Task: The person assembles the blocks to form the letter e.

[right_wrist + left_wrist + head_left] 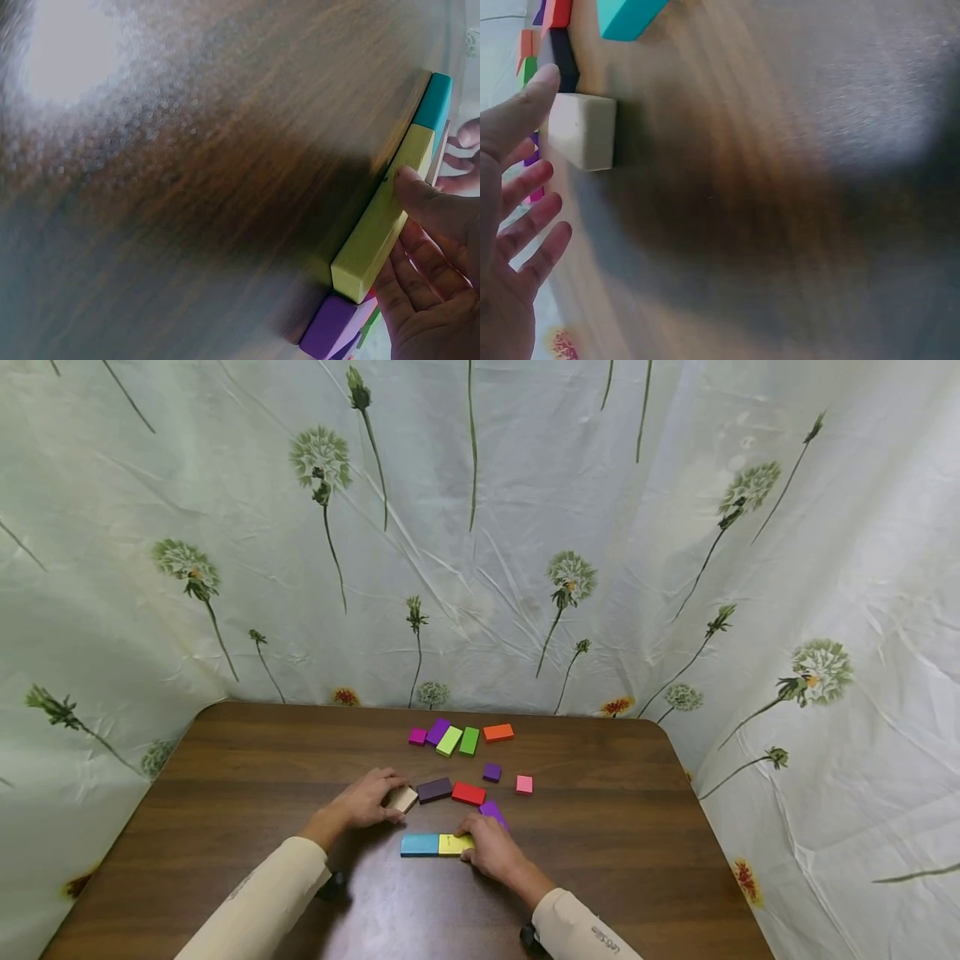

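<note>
My left hand (369, 798) is at a cream block (405, 799), its fingers spread apart. In the left wrist view its thumb (540, 94) overlaps the edge of the cream block (583, 129), and the other fingers extend past the block's far side. My right hand (491, 847) grips a yellow block (452, 844), thumb (420, 196) along its near side and fingers behind it. End to end with the yellow block lies a blue block (420, 845). A purple block (492, 812) sits just beyond the right hand, partly hidden by it.
A dark block (435, 790) and a red block (468, 793) lie between the cream and purple ones. Farther back are a small purple block (492, 772), a pink block (524, 785), an orange block (498, 733) and a green block (469, 741). A floral curtain (480, 568) hangs behind the table.
</note>
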`<state>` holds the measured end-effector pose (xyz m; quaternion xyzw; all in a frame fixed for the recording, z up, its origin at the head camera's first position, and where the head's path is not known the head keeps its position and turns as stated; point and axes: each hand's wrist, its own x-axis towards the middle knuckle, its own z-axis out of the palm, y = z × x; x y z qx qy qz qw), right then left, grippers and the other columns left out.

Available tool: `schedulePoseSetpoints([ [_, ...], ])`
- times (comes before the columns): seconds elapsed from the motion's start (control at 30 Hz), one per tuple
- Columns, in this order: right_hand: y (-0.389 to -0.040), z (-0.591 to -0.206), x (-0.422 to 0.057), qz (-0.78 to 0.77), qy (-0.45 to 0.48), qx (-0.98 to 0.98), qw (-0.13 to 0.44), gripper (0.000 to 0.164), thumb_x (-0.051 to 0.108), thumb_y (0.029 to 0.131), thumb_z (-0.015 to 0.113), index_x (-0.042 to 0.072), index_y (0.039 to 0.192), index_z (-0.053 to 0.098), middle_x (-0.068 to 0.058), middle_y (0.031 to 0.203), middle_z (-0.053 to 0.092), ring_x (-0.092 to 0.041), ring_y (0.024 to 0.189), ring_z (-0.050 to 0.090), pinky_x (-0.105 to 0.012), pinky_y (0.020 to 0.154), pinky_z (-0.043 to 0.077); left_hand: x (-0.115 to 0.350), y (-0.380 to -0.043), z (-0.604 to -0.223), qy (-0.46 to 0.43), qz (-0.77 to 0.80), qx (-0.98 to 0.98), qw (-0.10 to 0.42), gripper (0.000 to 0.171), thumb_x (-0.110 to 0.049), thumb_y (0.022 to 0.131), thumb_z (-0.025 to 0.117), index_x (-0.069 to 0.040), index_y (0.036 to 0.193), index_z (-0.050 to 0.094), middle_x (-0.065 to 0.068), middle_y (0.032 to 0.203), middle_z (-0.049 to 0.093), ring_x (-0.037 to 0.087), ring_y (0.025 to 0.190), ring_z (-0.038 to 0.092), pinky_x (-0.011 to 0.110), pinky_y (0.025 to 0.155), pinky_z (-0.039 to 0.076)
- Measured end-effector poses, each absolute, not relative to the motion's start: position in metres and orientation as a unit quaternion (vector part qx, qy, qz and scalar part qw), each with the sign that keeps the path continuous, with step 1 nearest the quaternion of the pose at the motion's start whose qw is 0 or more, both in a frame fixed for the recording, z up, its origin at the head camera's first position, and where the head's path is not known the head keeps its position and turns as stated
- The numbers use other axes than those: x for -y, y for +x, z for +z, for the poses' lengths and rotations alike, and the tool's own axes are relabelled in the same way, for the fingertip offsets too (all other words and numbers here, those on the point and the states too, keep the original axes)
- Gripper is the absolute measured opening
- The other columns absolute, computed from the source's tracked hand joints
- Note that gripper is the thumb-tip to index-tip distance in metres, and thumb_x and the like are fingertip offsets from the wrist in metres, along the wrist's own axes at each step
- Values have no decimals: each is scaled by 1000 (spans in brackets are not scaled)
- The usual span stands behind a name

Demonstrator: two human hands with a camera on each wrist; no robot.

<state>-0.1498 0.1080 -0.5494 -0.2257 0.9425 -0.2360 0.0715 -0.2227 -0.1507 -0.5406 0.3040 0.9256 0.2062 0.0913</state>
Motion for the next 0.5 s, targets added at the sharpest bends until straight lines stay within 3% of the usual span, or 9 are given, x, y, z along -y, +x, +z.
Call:
schedulePoseSetpoints([
  [0.5, -149, -549, -107, -237, -223, -942, 77, 24, 5, 75, 80, 4, 98, 72, -2, 98, 68, -17, 95, 63, -28, 82, 50, 130, -283, -507, 299, 192, -933, 52, 55, -26, 80, 78, -2, 126, 59, 21, 126, 55, 41, 117, 47, 55, 98, 37],
])
